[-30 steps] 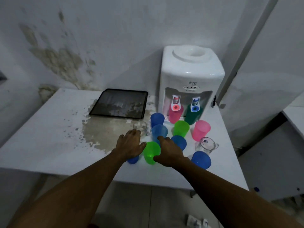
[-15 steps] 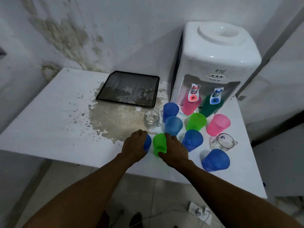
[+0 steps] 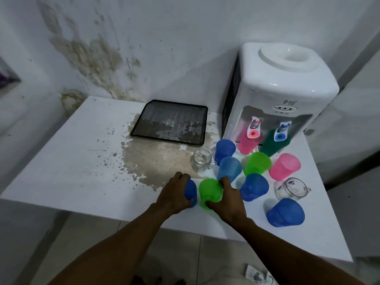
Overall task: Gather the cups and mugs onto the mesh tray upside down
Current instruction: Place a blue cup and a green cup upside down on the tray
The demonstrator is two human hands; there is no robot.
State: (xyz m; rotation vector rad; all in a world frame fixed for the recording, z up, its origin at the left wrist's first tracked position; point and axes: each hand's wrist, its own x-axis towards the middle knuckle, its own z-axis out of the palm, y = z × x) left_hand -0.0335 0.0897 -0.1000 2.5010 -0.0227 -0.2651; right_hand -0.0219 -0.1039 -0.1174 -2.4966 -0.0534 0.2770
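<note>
The black mesh tray [image 3: 170, 122] lies empty at the back of the white table [image 3: 67, 161]. Several plastic cups stand grouped at the right. My left hand [image 3: 174, 194] is wrapped around a small blue cup [image 3: 191, 192] near the front edge. My right hand [image 3: 228, 200] grips a green cup [image 3: 209, 192] right beside it. Behind them stand a light blue cup [image 3: 230, 168], a blue cup [image 3: 225, 150], another green cup [image 3: 258, 163], a pink cup [image 3: 284, 166], two more blue cups [image 3: 254, 187] [image 3: 285, 212] and two glass mugs [image 3: 201, 162] [image 3: 292, 188].
A white water dispenser [image 3: 283, 95] stands at the back right, with a pink cup [image 3: 248, 142] and a dark green cup [image 3: 273, 145] under its taps. Peeled, stained paint [image 3: 156, 163] covers the table's middle. A power strip [image 3: 257, 274] lies on the floor below.
The view has come closer to the table and tilted down. Both hands have closed tighter around their cups, the left on the small blue one, the right on the green one.
</note>
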